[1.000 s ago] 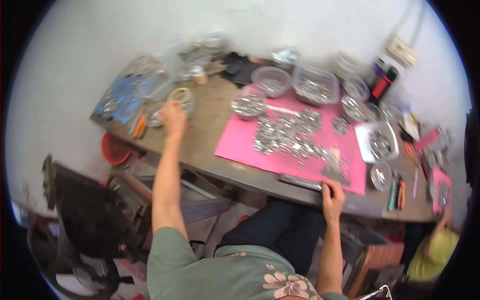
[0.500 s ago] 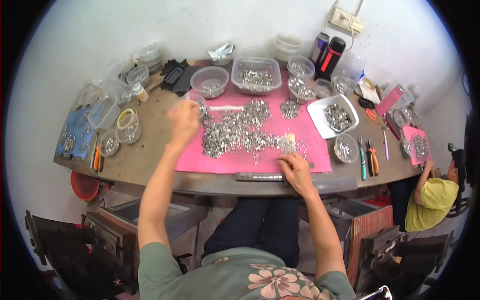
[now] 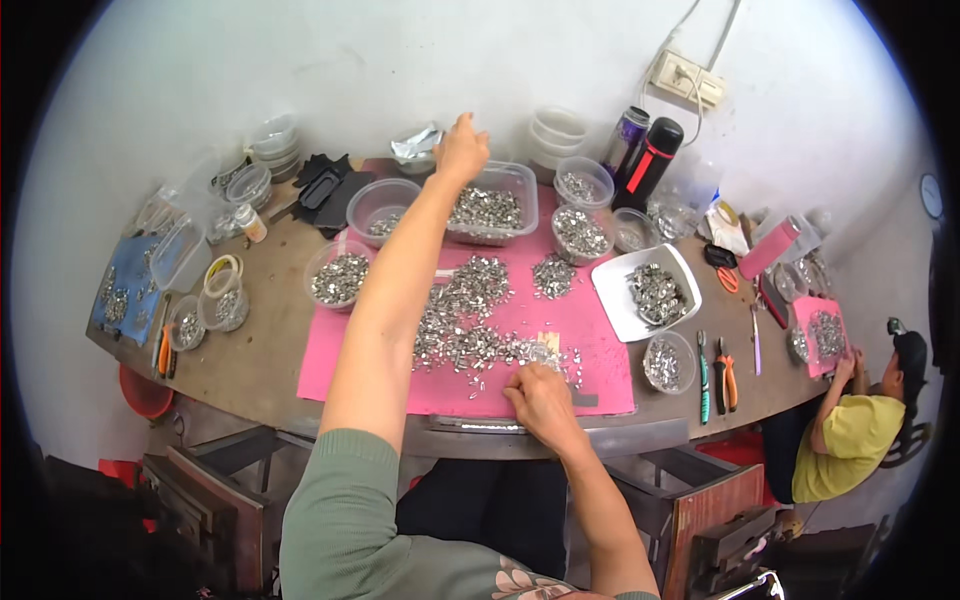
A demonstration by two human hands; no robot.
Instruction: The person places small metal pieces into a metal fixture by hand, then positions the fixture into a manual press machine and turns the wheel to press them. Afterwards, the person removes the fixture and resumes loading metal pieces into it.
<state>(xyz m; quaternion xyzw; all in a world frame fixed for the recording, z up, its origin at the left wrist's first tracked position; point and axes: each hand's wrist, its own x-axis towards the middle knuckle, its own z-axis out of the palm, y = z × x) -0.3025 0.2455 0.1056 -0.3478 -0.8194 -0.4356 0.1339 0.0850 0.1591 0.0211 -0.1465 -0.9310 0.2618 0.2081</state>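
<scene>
My left hand is stretched far forward, above the back of a clear rectangular tub of small shiny metal pieces. Its fingers look apart, with nothing visible in them. The forearm crosses over the pink mat and hides part of a wide pile of metal pieces. At the pile's near right edge my right hand rests low over the mat, fingertips pressed together; what they hold, if anything, is hidden. Just beyond them lie a clear shiny thing and a small tan block.
Round tubs of metal pieces and a white tray flank the pile. Pliers with orange handles lie at right. Dark bottles stand near the wall. Another person in yellow works at the far right.
My left hand has moved forward and to the right, from beside the round tub at the mat's left to above the rectangular tub. The right hand stays by the pile; the view has shifted.
</scene>
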